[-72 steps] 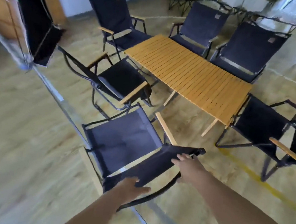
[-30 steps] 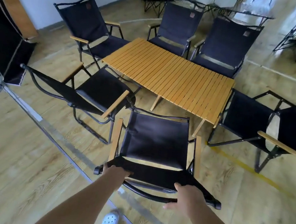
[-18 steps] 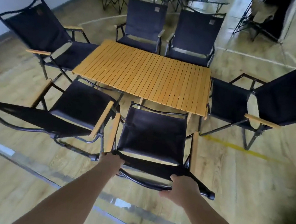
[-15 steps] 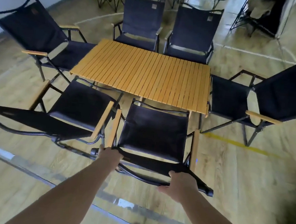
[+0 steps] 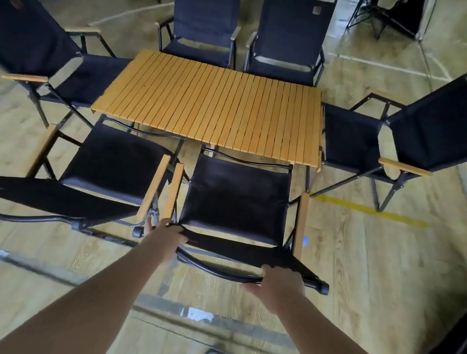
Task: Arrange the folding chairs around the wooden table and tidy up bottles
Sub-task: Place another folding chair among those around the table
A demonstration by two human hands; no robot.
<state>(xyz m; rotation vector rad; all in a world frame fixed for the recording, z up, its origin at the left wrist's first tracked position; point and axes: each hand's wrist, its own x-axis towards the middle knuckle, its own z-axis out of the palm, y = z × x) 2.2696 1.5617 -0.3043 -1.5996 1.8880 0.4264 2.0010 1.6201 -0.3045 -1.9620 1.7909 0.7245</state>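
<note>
The left hand (image 5: 168,234) curls over the left end of the back rail (image 5: 217,271) of the folding chair (image 5: 236,197). The right hand (image 5: 279,284) grips the same rail near its right end. The chair stands at the near side of the wooden bench (image 5: 213,103). It seems light, stiff in frame, soft in fabric; the rail is the sure hold.

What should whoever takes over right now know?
Hands: left hand and right hand both grip the near chair by its back rail.
The near chair faces the table, seat front close to its near edge.
Done: five other chairs stand round the table, six in all.
Left: let go; find bottles, none in view.
</note>
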